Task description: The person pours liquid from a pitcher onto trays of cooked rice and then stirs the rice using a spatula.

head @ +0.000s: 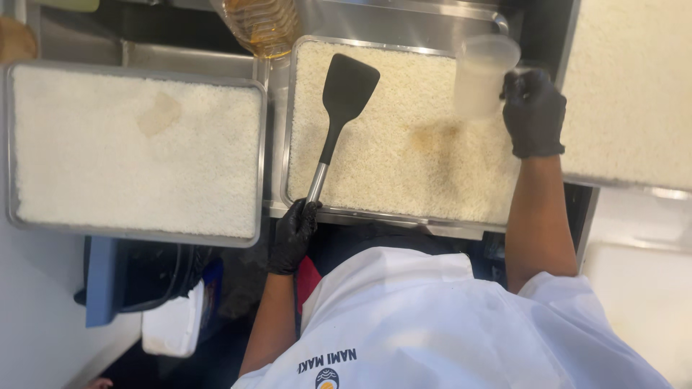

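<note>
Two gloved hands work over the middle tray (375,215) of rice: left hand (292,234) fingers wrapped round a black spatula (339,115) resting on the rice, right hand (533,112) fingers gripping a clear cup (481,72) above its far corner. More rice trays (137,148) flank it.

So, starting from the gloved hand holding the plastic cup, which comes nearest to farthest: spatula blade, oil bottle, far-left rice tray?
1. Spatula blade, just left of the right hand, nearest.
2. Oil bottle, further left, at the back.
3. Far-left rice tray, farthest, past the spatula.
</note>
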